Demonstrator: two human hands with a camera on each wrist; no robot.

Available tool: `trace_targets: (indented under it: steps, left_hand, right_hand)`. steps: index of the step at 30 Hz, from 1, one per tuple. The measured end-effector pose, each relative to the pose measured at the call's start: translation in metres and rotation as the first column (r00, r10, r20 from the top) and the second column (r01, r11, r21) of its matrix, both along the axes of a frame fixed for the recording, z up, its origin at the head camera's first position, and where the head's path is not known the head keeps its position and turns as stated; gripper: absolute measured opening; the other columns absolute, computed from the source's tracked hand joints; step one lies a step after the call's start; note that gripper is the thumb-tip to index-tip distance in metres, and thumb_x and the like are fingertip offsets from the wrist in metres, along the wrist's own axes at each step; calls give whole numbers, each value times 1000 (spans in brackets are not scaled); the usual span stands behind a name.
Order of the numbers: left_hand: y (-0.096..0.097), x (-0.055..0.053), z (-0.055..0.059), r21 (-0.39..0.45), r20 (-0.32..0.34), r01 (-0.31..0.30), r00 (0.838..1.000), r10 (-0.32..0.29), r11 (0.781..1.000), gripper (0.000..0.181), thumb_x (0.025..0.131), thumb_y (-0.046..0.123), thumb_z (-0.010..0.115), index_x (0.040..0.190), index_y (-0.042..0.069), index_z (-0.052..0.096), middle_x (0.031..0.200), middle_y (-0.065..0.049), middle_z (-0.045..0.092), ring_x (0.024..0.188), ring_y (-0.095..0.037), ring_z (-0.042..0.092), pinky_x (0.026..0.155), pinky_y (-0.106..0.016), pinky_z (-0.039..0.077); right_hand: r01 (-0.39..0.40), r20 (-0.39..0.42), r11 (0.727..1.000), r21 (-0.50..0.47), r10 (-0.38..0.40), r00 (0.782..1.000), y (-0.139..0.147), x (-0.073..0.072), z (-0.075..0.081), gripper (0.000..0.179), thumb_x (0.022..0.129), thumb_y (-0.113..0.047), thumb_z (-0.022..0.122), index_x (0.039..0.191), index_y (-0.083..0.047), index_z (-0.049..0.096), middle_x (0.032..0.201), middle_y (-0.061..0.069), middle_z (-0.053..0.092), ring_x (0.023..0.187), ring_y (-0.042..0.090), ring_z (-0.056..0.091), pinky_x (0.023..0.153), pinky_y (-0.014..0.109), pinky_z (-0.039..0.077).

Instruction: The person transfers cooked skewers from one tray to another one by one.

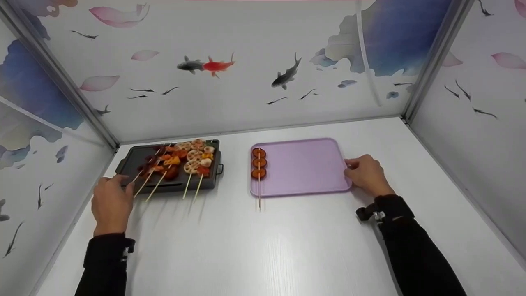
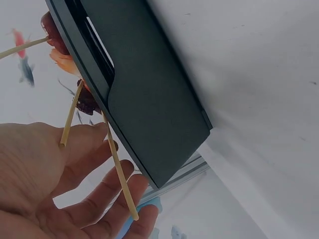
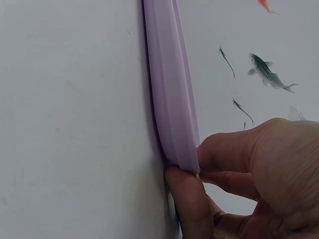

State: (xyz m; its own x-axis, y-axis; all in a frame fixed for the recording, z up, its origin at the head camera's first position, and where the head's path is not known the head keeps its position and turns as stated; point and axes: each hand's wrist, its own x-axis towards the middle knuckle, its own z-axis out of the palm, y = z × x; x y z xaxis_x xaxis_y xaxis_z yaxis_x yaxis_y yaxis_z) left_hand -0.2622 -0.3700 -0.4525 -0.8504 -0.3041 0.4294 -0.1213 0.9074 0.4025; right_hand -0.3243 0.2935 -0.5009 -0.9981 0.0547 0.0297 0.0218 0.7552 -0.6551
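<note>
Two hands at a white table [image 1: 267, 246], seen from the head and from each wrist. In the head view, a dark grill pan [image 1: 135, 157] stands at left and bears several skewers, among them one with lotus-root slices [image 1: 192, 167] and one with dark red pieces [image 1: 143, 169]; five sticks project over its near edge. To its right, apart from it, lies a purple tray [image 1: 306, 168] carrying, along its left side, a skewer of three round browned slices [image 1: 259, 163], whose stick overhangs the near rim. The left hand [image 1: 113, 203] is at the pan's near left corner. From above its fingers are largely concealed; the left wrist view shows them parted and gently bent, with a wooden stick [image 2: 119, 167] passing across them. Contact with this stick cannot be determined, and no closed grip is seen. That view alone also exposes the pan's smooth outer wall and the slot in it. The right hand [image 1: 367, 176] pinches the tray's right edge, its grip closed to the rim's thickness. The right wrist view, unlike the head view, resolves this hold: one digit at the rim's lower edge, beside the tabletop, another at its upper edge.
</note>
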Motion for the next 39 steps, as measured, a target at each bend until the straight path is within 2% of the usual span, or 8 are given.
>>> trace_targets:
  steps: [5,10,16,20,25,30,32,39]
  left_hand:
    - [-1,3,-1,7,2,0,1000,0,1000,22,98,15,67,109,-2,74,104,-26,60,94,-46,59,70,-58,48]
    - [-3,6,-2,-6,-31,7,999,-7,1000,21,97,21,70,97,1,74,90,-20,64,81,-40,62,62,-53,46]
    - [-5,7,-3,-2,-62,54,997,-54,999,17,94,16,74,92,0,73,82,-18,66,75,-38,63,61,-52,46]
    - [-6,7,-1,3,-57,81,995,-81,997,15,93,11,75,91,-3,72,81,-20,66,75,-39,62,63,-52,46]
    - [-5,9,6,4,-3,91,996,-91,996,14,93,9,74,90,-4,72,81,-21,68,75,-40,63,64,-51,48]
    - [-3,9,16,15,132,77,988,-78,997,13,96,9,69,92,-3,73,90,-23,70,81,-41,65,63,-49,51]
    - [-2,9,19,13,165,77,983,-78,997,13,96,9,69,93,-3,74,92,-24,70,83,-42,66,64,-49,52]
    - [0,9,21,17,187,55,981,-58,998,14,95,11,70,92,-2,76,95,-25,71,87,-45,65,64,-51,52]
  right_hand:
    - [1,8,1000,-4,-1,1000,0,-1,0,43,88,-17,65,129,-5,69,108,16,74,87,28,62,67,33,47]
    - [1,5,1000,-3,-1,1000,0,-1,0,43,88,-17,65,129,-5,69,108,16,74,89,28,63,68,33,48]
    - [-3,-20,1000,-6,3,1000,0,-1,-2,43,87,-17,66,127,-4,71,103,13,75,84,26,62,66,32,47]
    - [0,-14,1000,-11,-1,1000,-1,-1,-2,42,87,-17,66,128,-4,70,103,13,75,84,26,62,66,32,47]
    - [6,-6,1000,-16,-6,1000,-1,-1,-1,41,88,-16,66,128,-4,71,103,14,74,85,27,62,66,33,48]
    - [1,-1,1000,-16,-1,1000,0,-2,-1,42,88,-16,66,128,-4,70,105,14,74,87,27,62,67,33,48]
    - [0,2,1000,-16,0,1000,0,-2,0,42,88,-16,66,129,-4,70,106,15,74,87,27,63,67,33,48]
    - [3,5,1000,-20,-3,1000,0,-1,1,42,88,-16,66,129,-4,70,106,15,75,88,28,63,68,33,48]
